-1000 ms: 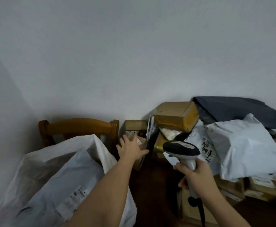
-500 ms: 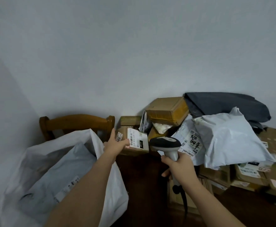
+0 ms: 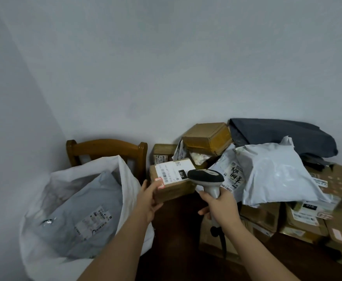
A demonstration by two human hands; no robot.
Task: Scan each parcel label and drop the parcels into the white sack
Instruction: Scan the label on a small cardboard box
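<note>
My left hand (image 3: 149, 197) grips a small brown cardboard parcel (image 3: 174, 188) by its near left corner, white label up; a red glow shows on the label's corner by my thumb. My right hand (image 3: 219, 205) holds the grey handheld scanner (image 3: 206, 178) by its handle, its dark head just right of the label, cable hanging below. The white sack (image 3: 125, 179) stands open at lower left with a grey mailer bag (image 3: 85, 216) inside.
A wooden chair back (image 3: 107, 148) rises behind the sack. Right of the held parcel is a pile: a brown box (image 3: 207, 136), white poly mailers (image 3: 275, 177), a dark grey bag (image 3: 277, 132) and several cardboard boxes (image 3: 308, 216) on the dark floor.
My left hand reached to the pile, took the small box and lifted it toward me with the label up. The scanner head now sits close beside the label.
</note>
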